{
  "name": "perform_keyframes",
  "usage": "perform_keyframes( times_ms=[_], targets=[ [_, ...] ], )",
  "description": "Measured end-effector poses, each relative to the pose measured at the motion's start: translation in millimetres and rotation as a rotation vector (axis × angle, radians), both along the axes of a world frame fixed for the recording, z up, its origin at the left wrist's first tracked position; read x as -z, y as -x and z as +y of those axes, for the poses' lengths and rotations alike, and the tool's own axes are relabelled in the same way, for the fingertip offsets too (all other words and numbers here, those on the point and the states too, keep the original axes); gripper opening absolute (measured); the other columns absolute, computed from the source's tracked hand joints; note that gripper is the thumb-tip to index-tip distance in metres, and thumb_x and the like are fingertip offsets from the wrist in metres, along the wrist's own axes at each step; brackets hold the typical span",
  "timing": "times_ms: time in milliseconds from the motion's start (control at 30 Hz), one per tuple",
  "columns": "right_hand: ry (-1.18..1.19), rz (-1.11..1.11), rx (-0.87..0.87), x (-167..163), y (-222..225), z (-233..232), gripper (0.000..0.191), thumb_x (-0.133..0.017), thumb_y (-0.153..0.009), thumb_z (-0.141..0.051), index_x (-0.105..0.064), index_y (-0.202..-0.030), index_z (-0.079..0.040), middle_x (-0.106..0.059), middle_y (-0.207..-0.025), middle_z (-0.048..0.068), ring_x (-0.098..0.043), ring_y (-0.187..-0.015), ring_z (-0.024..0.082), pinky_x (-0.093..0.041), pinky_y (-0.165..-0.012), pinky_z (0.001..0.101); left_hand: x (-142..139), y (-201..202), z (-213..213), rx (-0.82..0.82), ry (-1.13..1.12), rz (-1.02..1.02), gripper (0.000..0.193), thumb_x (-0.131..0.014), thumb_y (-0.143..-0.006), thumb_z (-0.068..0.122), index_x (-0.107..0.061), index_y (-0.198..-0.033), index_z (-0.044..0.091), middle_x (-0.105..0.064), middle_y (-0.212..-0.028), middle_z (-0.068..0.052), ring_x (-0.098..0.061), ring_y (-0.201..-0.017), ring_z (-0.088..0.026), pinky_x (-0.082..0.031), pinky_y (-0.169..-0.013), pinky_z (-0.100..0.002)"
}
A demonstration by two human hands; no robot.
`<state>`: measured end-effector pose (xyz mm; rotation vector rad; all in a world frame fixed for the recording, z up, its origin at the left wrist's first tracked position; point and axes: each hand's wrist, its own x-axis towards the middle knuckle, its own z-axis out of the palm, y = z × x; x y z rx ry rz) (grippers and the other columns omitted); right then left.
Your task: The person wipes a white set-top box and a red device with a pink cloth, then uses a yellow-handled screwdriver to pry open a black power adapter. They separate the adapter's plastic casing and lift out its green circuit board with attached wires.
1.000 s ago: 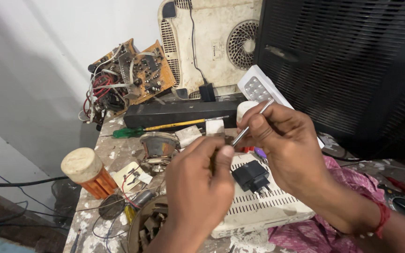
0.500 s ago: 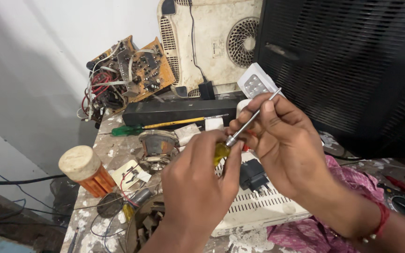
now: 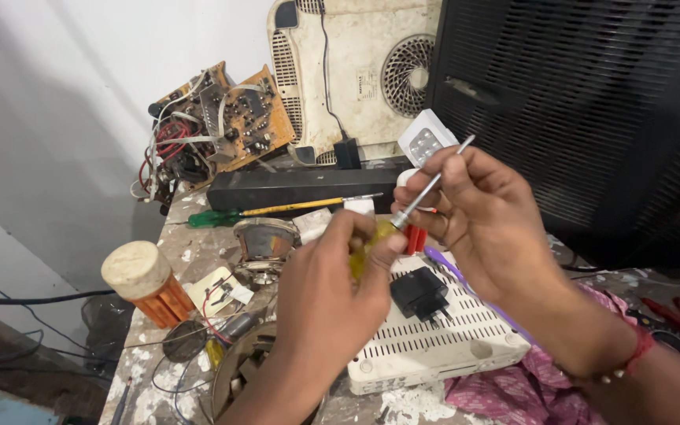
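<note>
My left hand point(image 3: 332, 295) grips the yellow handle of a screwdriver point(image 3: 426, 193) whose metal shaft points up and to the right. The fingers of my right hand point(image 3: 485, 224) close around the shaft near its middle. Both hands hover over a white vented box point(image 3: 434, 346) with a small black plug adapter point(image 3: 419, 295) lying on top. A red-handled tool point(image 3: 413, 238) shows just below my right fingers.
A black bar-shaped unit point(image 3: 293, 189) lies behind, with a green-handled screwdriver point(image 3: 277, 211) before it. Circuit boards with wires point(image 3: 214, 130) lean at back left. An orange capped jar point(image 3: 143, 283), a small speaker point(image 3: 265, 244), pink cloth point(image 3: 529, 386) and a large black grille point(image 3: 592, 118) surround the workspace.
The screwdriver has been drawn out: its yellow handle now shows in my left hand and the shaft points higher up to the right. My right hand rose slightly.
</note>
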<state>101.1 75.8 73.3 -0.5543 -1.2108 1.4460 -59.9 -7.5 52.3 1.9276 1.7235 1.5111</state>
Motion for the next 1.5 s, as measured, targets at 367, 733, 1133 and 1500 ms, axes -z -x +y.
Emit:
perform_keyframes(
  times_ms=[367,733,1133,1500],
  targets=[
    [-1.656,-1.013,0.466,-23,-7,-8,0.034,-0.078,-0.084,-0.026,-0.072,-0.111,-0.006,-0.069,-0.103,0.004,-0.061,-0.104,0.023,-0.043,-0.101,0.0489,-20,29,4,0.08,0.155,-0.118,0.03,-0.076,-0.086,0.035,-0.079,-0.098,0.008,-0.078,-0.071,-0.01,-0.076,-0.065,-0.021,-0.055,-0.061,-0.035],
    [-1.617,-1.017,0.563,0,-2,-14,0.017,-0.079,-0.085,-0.009,-0.071,-0.099,-0.006,-0.067,-0.092,0.0,-0.061,-0.089,0.02,-0.043,-0.087,0.0418,-22,43,-5,0.229,-0.158,0.277,0.028,-0.076,-0.089,0.031,-0.078,-0.1,0.005,-0.07,-0.078,-0.011,-0.07,-0.07,-0.03,-0.051,-0.061,-0.041],
    [-1.211,-1.052,0.179,0,-3,-9,0.016,-0.069,-0.081,-0.005,-0.067,-0.097,-0.003,-0.063,-0.081,0.007,-0.063,-0.078,0.024,-0.046,-0.07,0.0394,-26,47,-10,0.218,-0.479,0.539,0.025,-0.081,-0.089,0.025,-0.075,-0.103,0.006,-0.071,-0.087,-0.005,-0.071,-0.073,-0.023,-0.053,-0.062,-0.034],
    [0.27,-0.5,-0.786,-6,-17,-10,0.047,-0.047,-0.109,-0.036,-0.071,-0.115,0.005,-0.047,-0.068,-0.001,-0.035,-0.054,0.008,-0.034,-0.048,0.0256,-27,55,4,0.648,0.023,-0.613,0.048,-0.072,-0.089,0.014,-0.055,-0.133,0.003,-0.077,-0.115,-0.015,-0.077,-0.103,-0.022,-0.066,-0.091,-0.038]
  ],
)
